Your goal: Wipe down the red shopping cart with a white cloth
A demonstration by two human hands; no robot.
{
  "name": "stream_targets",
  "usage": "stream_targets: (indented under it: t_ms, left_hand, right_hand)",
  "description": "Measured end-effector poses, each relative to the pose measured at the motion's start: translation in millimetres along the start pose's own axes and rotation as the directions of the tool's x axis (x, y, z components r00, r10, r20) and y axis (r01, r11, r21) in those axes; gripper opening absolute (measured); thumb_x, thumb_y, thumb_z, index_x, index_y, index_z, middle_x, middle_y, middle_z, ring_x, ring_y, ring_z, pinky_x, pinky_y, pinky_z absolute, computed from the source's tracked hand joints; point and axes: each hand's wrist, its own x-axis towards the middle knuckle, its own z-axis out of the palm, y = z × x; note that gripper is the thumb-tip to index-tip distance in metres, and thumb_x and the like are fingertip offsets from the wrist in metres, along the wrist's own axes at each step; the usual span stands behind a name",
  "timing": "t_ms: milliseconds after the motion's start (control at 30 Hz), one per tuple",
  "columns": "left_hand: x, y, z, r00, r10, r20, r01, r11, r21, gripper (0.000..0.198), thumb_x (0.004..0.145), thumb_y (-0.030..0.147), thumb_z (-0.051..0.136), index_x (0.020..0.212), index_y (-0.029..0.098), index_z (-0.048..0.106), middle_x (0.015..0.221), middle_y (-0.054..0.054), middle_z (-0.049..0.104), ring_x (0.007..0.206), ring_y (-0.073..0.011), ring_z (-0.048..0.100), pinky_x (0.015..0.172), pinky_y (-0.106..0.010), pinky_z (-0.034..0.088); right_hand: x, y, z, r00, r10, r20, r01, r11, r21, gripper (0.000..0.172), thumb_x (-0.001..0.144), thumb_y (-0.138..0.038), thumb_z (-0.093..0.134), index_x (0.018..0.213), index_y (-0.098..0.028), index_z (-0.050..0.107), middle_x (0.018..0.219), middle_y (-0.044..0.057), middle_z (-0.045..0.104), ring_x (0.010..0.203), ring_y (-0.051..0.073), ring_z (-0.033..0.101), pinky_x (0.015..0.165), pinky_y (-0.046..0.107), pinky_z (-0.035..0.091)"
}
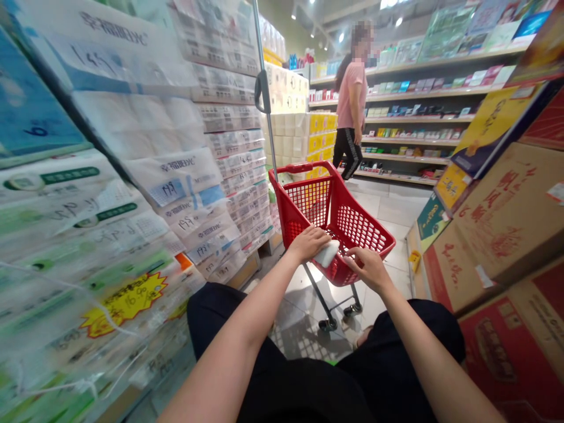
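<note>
A red plastic shopping cart (363, 226) with a lattice basket stands in front of my knees on dark metal legs. My left hand (310, 242) is at the near left part of the basket's rim, its fingers laid over a folded white cloth (327, 253) that it presses against the rim. Part of the cloth is hidden under the palm. My right hand (366, 267) is at the near right of the rim, fingers bent and apart, with nothing visible in it. Whether its fingertips touch the plastic I cannot tell.
Stacked packs of tissue paper (189, 194) rise close on the left. Cardboard boxes (506, 223) line the right side. A grey metal pole (269, 135) stands by the cart's left side. Beyond, a person in a pink shirt (351, 88) is near stocked shelves (414, 120).
</note>
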Motion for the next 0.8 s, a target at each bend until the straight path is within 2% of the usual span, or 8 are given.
stream_targets:
  t_ms: [100, 200, 567, 800]
  left_hand:
    - [-3.8, -13.2, 1.4, 1.000, -0.029, 0.000, 0.029, 0.999, 0.032, 0.032, 0.101, 0.038, 0.034, 0.117, 0.024, 0.058, 0.116, -0.003, 0.059, 0.115, -0.0152, 0.050, 0.112, -0.039, 0.026]
    - [-5.8, -18.4, 4.2, 0.999, -0.035, -0.006, 0.036, 0.998, 0.050, 0.032, 0.101, 0.038, 0.033, 0.118, 0.025, 0.057, 0.115, -0.002, 0.059, 0.116, -0.0147, 0.050, 0.113, -0.038, 0.024]
    - [-10.8, -23.4, -1.0, 0.996, -0.083, -0.045, 0.087, 0.992, 0.090, 0.031, 0.100, 0.039, 0.035, 0.112, 0.023, 0.059, 0.106, -0.004, 0.059, 0.107, -0.0168, 0.051, 0.113, -0.041, 0.025]
    - [-22.8, -25.0, -5.0, 0.985, -0.139, -0.101, 0.151, 0.980, 0.126, 0.028, 0.098, 0.040, 0.039, 0.106, 0.025, 0.060, 0.105, -0.004, 0.059, 0.105, -0.0194, 0.051, 0.113, -0.043, 0.025]
  right_hand:
    - [-1.1, -0.7, 5.7, 0.999, -0.044, 0.011, 0.045, 0.996, -0.079, 0.044, 0.087, -0.061, 0.049, 0.070, -0.021, 0.059, 0.076, 0.003, 0.060, 0.077, 0.018, 0.054, 0.075, 0.032, 0.035]
    - [-1.9, 1.2, 8.1, 0.998, -0.060, 0.012, 0.061, 0.990, -0.127, 0.048, 0.086, -0.062, 0.050, 0.062, -0.020, 0.053, 0.072, 0.003, 0.056, 0.074, 0.017, 0.050, 0.073, 0.031, 0.034]
    - [-13.7, 17.8, -14.4, 0.989, -0.127, 0.078, 0.136, 0.983, -0.124, 0.041, 0.089, -0.054, 0.048, 0.065, -0.021, 0.054, 0.073, 0.004, 0.056, 0.076, 0.019, 0.050, 0.071, 0.032, 0.035]
    - [-13.1, 16.1, -37.9, 0.975, -0.126, 0.183, 0.146, 0.984, -0.098, 0.037, 0.090, -0.053, 0.047, 0.072, -0.022, 0.056, 0.079, 0.004, 0.062, 0.081, 0.019, 0.053, 0.076, 0.033, 0.037]
